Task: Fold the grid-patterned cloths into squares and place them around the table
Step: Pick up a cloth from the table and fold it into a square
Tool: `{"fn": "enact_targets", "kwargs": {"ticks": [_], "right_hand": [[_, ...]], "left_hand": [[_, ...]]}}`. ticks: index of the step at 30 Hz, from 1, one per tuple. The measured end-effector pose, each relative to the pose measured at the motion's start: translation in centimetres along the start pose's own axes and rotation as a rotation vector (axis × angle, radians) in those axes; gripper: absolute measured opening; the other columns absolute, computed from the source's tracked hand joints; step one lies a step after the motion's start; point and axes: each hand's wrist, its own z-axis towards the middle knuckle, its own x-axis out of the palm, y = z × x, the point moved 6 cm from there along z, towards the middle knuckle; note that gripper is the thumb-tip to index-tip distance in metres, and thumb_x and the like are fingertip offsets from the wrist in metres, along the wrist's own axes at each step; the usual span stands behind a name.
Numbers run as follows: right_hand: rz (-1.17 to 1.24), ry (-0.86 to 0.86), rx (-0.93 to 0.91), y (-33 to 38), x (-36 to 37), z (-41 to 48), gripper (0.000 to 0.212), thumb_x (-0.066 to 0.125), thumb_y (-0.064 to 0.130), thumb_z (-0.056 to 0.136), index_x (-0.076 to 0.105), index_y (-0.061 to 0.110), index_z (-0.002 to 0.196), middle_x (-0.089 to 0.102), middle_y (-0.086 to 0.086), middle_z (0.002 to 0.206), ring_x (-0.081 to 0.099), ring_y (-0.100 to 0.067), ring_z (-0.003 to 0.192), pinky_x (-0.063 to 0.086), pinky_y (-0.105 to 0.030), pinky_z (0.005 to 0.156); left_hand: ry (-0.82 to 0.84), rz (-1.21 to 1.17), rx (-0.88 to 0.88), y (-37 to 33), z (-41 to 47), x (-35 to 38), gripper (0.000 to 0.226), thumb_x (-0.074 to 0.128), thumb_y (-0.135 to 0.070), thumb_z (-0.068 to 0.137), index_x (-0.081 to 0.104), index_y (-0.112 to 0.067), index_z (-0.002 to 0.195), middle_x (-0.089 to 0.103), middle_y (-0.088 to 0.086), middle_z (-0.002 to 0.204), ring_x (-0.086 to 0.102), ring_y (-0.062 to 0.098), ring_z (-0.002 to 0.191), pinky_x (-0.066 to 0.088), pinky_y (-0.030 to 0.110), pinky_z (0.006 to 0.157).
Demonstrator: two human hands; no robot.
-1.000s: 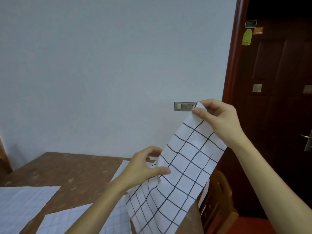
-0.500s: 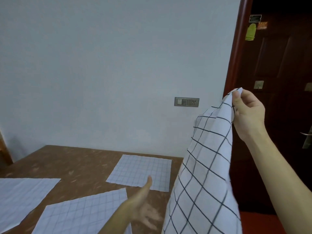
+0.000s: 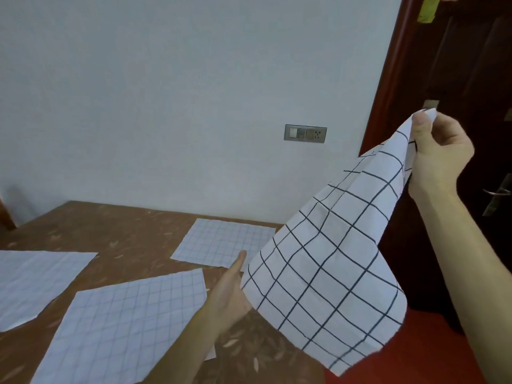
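Note:
My right hand (image 3: 440, 153) is raised at the right and pinches the top corner of a white grid-patterned cloth (image 3: 329, 261) with bold dark lines. The cloth hangs from it in a cone down over the table's right end. My left hand (image 3: 228, 289) is at the cloth's lower left edge, thumb stretched upward beside it and fingers hidden behind the fabric. Three paler grid cloths lie flat on the brown table (image 3: 124, 225): one far (image 3: 224, 245), one near (image 3: 130, 322), and one at the left edge (image 3: 33, 281).
A pale wall with a switch and socket plate (image 3: 304, 133) stands behind the table. A dark wooden door (image 3: 471, 79) with a metal handle (image 3: 498, 194) is at the right. Red floor (image 3: 415, 364) shows below the hanging cloth.
My right hand has carried the cloth's corner farther right and a little down. My left hand has risen from below to the cloth's left edge, and the cloth now spreads wider.

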Motion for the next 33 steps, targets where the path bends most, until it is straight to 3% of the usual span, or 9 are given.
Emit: {"fn": "enact_targets", "kwargs": {"ticks": [2, 4, 7, 10, 13, 19, 25, 31, 33], "right_hand": [[-0.025, -0.047, -0.006, -0.3, -0.3, 0.2, 0.021, 0.072, 0.034, 0.086, 0.071, 0.015, 0.096, 0.068, 0.008, 0.085, 0.064, -0.005, 0.080, 0.056, -0.024, 0.081], [-0.035, -0.068, 0.009, -0.8, -0.4, 0.3, 0.027, 0.072, 0.034, 0.085, 0.071, 0.011, 0.099, 0.067, 0.009, 0.084, 0.063, -0.005, 0.080, 0.056, -0.024, 0.081], [-0.062, -0.062, 0.039, -1.8, -0.3, 0.2, 0.031, 0.072, 0.035, 0.085, 0.072, 0.009, 0.101, 0.067, 0.008, 0.084, 0.063, -0.005, 0.081, 0.056, -0.026, 0.082], [-0.085, -0.027, 0.059, -2.5, 0.0, -0.2, 0.031, 0.071, 0.032, 0.086, 0.072, 0.006, 0.103, 0.067, 0.009, 0.084, 0.062, -0.004, 0.080, 0.055, -0.021, 0.078], [-0.097, 0.015, 0.081, -3.0, 0.3, -0.6, 0.026, 0.070, 0.030, 0.087, 0.073, 0.009, 0.103, 0.067, 0.009, 0.086, 0.062, -0.004, 0.080, 0.054, -0.019, 0.077], [-0.122, 0.084, 0.074, -3.6, 0.8, -1.0, 0.025, 0.072, 0.031, 0.088, 0.073, 0.012, 0.104, 0.069, 0.008, 0.088, 0.062, -0.006, 0.083, 0.054, -0.020, 0.077], [-0.100, 0.127, 0.099, -3.9, 1.0, -1.0, 0.022, 0.072, 0.028, 0.090, 0.072, 0.012, 0.105, 0.070, 0.008, 0.091, 0.066, -0.004, 0.085, 0.055, -0.019, 0.080], [-0.147, 0.302, 0.156, -4.8, 1.5, -1.5, 0.020, 0.067, 0.022, 0.094, 0.070, 0.008, 0.108, 0.071, 0.009, 0.089, 0.068, 0.003, 0.079, 0.055, -0.015, 0.073], [-0.174, 0.360, 0.172, -4.9, 1.9, -1.8, 0.024, 0.065, 0.025, 0.096, 0.068, 0.006, 0.111, 0.070, 0.006, 0.092, 0.067, -0.004, 0.083, 0.055, -0.021, 0.075]], "left_hand": [[0.083, -0.057, 0.002, 0.2, 0.1, -0.7, 0.037, 0.063, -0.041, 0.094, 0.072, -0.022, 0.124, 0.074, 0.004, 0.122, 0.072, 0.029, 0.108, 0.040, 0.060, 0.111], [0.164, -0.002, 0.017, 1.1, 0.5, -1.7, 0.070, 0.080, -0.033, 0.084, 0.048, -0.037, 0.146, 0.053, -0.004, 0.148, 0.057, 0.030, 0.132, 0.038, 0.063, 0.112], [0.105, 0.159, 0.162, 0.1, 0.2, -2.0, 0.063, 0.075, -0.015, 0.086, 0.053, -0.042, 0.138, 0.058, -0.011, 0.136, 0.061, 0.021, 0.124, 0.045, 0.055, 0.109], [-0.002, 0.190, 0.293, -2.5, 0.2, -2.6, 0.055, 0.069, -0.009, 0.091, 0.056, -0.035, 0.138, 0.064, 0.010, 0.133, 0.072, 0.019, 0.109, 0.061, 0.042, 0.087], [-0.119, 0.249, 0.409, -5.6, 0.0, -4.0, 0.044, 0.069, -0.008, 0.091, 0.062, -0.023, 0.132, 0.070, 0.011, 0.121, 0.076, 0.008, 0.092, 0.060, 0.022, 0.067], [-0.181, 0.418, 0.507, -10.8, -0.7, -6.8, 0.044, 0.080, -0.015, 0.076, 0.072, -0.024, 0.119, 0.065, 0.003, 0.133, 0.068, 0.004, 0.112, 0.059, 0.031, 0.088], [-0.362, 0.506, 0.651, -14.9, -2.0, -8.9, 0.038, 0.086, -0.023, 0.067, 0.079, -0.025, 0.104, 0.073, 0.007, 0.122, 0.064, 0.027, 0.122, 0.053, 0.052, 0.102], [-0.448, 0.626, 0.801, -18.3, -3.1, -9.5, 0.023, 0.077, -0.003, 0.083, 0.076, -0.007, 0.106, 0.077, 0.005, 0.099, 0.075, 0.007, 0.083, 0.057, 0.013, 0.070], [-0.508, 0.809, 0.840, -19.0, -3.1, -9.9, 0.011, 0.076, -0.008, 0.086, 0.078, -0.011, 0.097, 0.077, -0.001, 0.092, 0.072, 0.012, 0.085, 0.052, 0.007, 0.067]]}}
